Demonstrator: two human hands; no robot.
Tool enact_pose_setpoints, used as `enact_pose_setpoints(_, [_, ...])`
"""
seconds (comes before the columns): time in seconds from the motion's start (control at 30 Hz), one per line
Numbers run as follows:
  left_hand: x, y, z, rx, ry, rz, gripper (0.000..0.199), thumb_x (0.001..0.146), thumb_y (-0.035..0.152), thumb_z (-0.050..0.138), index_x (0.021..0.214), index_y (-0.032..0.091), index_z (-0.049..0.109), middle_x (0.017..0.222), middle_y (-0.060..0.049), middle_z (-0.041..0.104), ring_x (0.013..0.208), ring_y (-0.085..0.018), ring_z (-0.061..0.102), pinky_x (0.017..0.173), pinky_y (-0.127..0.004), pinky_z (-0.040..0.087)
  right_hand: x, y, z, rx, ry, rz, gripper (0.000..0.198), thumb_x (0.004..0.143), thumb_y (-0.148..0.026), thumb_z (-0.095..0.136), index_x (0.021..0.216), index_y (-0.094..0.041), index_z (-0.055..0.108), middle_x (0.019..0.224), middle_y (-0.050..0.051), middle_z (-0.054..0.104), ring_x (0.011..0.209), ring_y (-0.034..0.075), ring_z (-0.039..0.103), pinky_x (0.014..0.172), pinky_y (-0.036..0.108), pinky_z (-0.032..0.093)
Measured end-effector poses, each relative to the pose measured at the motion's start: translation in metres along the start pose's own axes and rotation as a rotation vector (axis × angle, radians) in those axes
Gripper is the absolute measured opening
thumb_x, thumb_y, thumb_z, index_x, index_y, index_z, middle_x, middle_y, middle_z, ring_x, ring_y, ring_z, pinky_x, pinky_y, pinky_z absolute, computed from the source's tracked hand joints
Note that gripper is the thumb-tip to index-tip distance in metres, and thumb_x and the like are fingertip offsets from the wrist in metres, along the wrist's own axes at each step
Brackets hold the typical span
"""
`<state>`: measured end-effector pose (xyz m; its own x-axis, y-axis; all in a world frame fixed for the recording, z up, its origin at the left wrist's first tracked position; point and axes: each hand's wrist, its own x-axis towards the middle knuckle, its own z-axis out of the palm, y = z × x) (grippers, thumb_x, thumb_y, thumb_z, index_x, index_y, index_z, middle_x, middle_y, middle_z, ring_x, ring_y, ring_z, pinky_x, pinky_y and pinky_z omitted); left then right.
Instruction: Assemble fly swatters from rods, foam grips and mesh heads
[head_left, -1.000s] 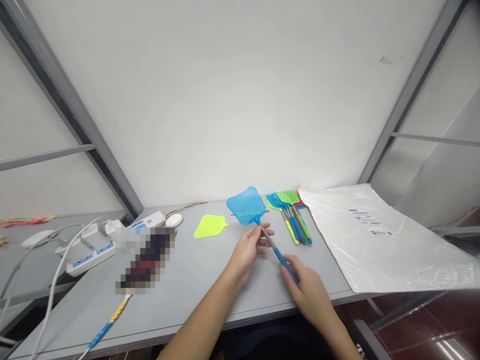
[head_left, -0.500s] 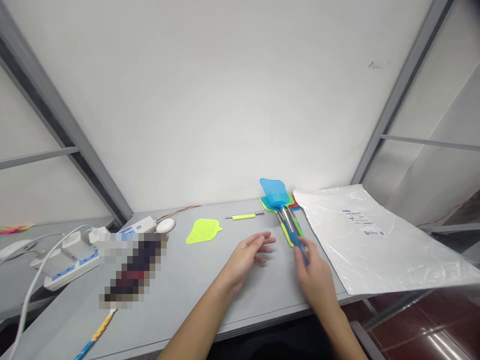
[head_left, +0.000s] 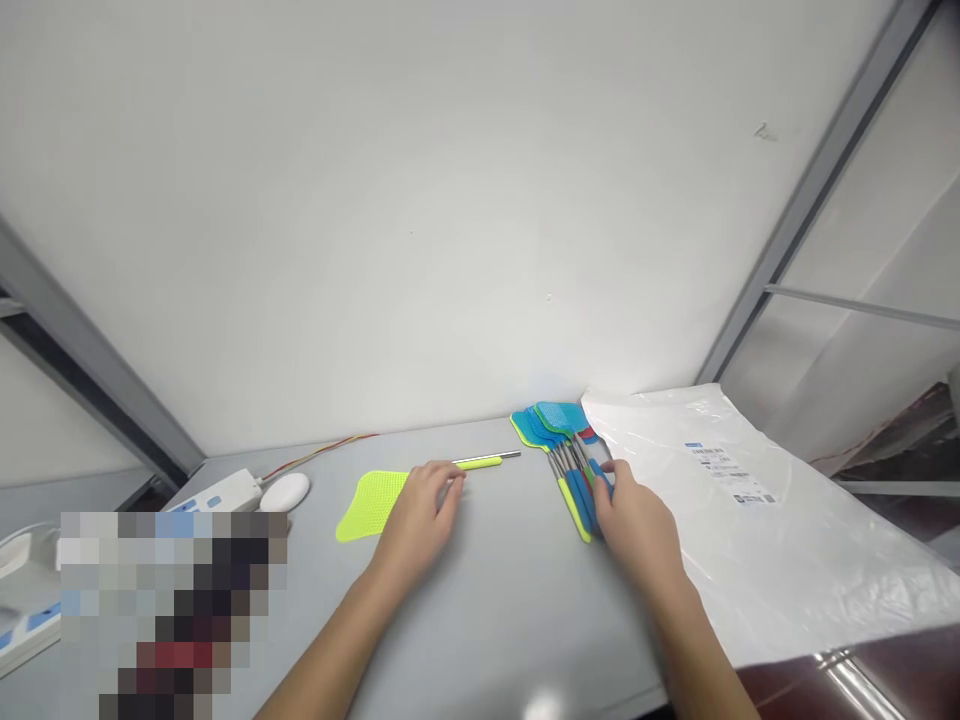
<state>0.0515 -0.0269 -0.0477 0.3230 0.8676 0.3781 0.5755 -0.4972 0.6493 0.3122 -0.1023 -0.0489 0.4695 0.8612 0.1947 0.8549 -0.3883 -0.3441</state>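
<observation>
My right hand (head_left: 637, 515) is closed around the blue handle of a fly swatter (head_left: 562, 417), whose mesh head rests on top of a pile. Under it lie several more swatters with metal shafts, some blue, and one with a yellow-green handle (head_left: 574, 508). My left hand (head_left: 424, 515) reaches over a detached yellow-green swatter head (head_left: 369, 503), covering its neck end. Its fingers are loosely bent and apart; whether they touch the head I cannot tell. Just beyond the fingertips lies a metal rod with a yellow-green grip (head_left: 480, 463).
A large white plastic mailer bag (head_left: 720, 540) with a printed label covers the right of the grey table (head_left: 517, 600). At left are a white power strip (head_left: 232, 495), a round white object (head_left: 285, 492), cables and a pixelated patch. A white wall (head_left: 450, 250) stands behind.
My right hand has lowered the blue swatter onto the pile. My left hand has moved left, over the yellow-green swatter head. The view has shifted closer to the table.
</observation>
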Motion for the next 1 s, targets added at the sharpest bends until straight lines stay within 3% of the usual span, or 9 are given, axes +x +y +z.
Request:
enact_pose_setpoints(0.17, [-0.009, -0.019, 0.007, 0.26, -0.065, 0.11, 0.024, 0.092, 0.033, 0.045, 0.098, 0.026, 0.067, 0.11, -0.005, 0.063, 0.109, -0.027, 0.052, 0.09, -0.043, 0.044, 0.005, 0.005, 0.007, -0.011, -0.104, 0.027, 0.034, 0.094, -0.041, 0.029, 0.114, -0.022, 0.049, 0.069, 0.007, 0.067, 0.064, 0.026, 0.062, 0.052, 0.029, 0.028])
enact_pose_setpoints(0.37, [-0.006, -0.023, 0.006, 0.362, -0.099, 0.098, 0.023, 0.093, 0.028, 0.044, 0.1, 0.026, 0.066, 0.115, -0.004, 0.06, 0.11, -0.025, 0.05, 0.089, -0.042, 0.045, 0.012, 0.015, 0.008, 0.037, -0.251, 0.079, 0.032, 0.093, -0.045, 0.031, 0.109, -0.024, 0.049, 0.081, 0.005, 0.067, 0.073, 0.023, 0.064, 0.058, 0.028, 0.037])
enact_pose_setpoints(0.53, [-0.006, -0.026, 0.003, 0.421, -0.095, 0.099, 0.022, 0.093, 0.026, 0.044, 0.103, 0.027, 0.064, 0.12, -0.004, 0.058, 0.111, -0.026, 0.048, 0.091, -0.045, 0.043, 0.024, 0.026, 0.008, -0.016, -0.365, 0.079, 0.038, 0.093, -0.044, 0.028, 0.123, -0.024, 0.041, 0.072, 0.003, 0.065, 0.067, 0.025, 0.063, 0.058, 0.03, 0.037])
enact_pose_setpoints(0.7, [-0.008, -0.023, 0.002, 0.397, -0.07, 0.107, 0.021, 0.093, 0.024, 0.044, 0.1, 0.026, 0.064, 0.117, -0.004, 0.059, 0.11, -0.026, 0.047, 0.09, -0.045, 0.042, 0.033, 0.026, 0.0, -0.054, -0.236, 0.016, 0.041, 0.092, -0.049, 0.03, 0.12, -0.024, 0.045, 0.071, 0.002, 0.064, 0.066, 0.024, 0.061, 0.062, 0.032, 0.038])
enact_pose_setpoints(0.8, [-0.009, -0.019, 0.0, 0.382, -0.07, 0.117, 0.022, 0.093, 0.023, 0.042, 0.098, 0.024, 0.064, 0.118, -0.005, 0.059, 0.109, -0.026, 0.047, 0.089, -0.045, 0.042, 0.032, 0.027, 0.001, -0.045, -0.18, 0.053, 0.043, 0.091, -0.055, 0.031, 0.116, -0.025, 0.048, 0.073, 0.002, 0.062, 0.064, 0.023, 0.059, 0.058, 0.032, 0.037])
enact_pose_setpoints(0.9, [-0.011, -0.016, -0.001, 0.378, -0.075, 0.128, 0.023, 0.093, 0.023, 0.041, 0.097, 0.023, 0.064, 0.119, -0.006, 0.059, 0.109, -0.027, 0.047, 0.089, -0.046, 0.041, 0.019, 0.03, 0.009, -0.03, -0.093, 0.072, 0.042, 0.091, -0.054, 0.033, 0.11, -0.022, 0.052, 0.083, 0.005, 0.062, 0.07, 0.023, 0.059, 0.062, 0.033, 0.04])
enact_pose_setpoints(1.0, [-0.011, -0.017, -0.004, 0.394, -0.082, 0.099, 0.023, 0.093, 0.025, 0.042, 0.094, 0.022, 0.065, 0.12, -0.006, 0.059, 0.113, -0.028, 0.045, 0.093, -0.049, 0.039, 0.001, 0.019, 0.019, 0.001, 0.026, -0.027, 0.036, 0.092, -0.048, 0.036, 0.104, -0.02, 0.055, 0.089, 0.007, 0.061, 0.081, 0.024, 0.059, 0.07, 0.035, 0.042])
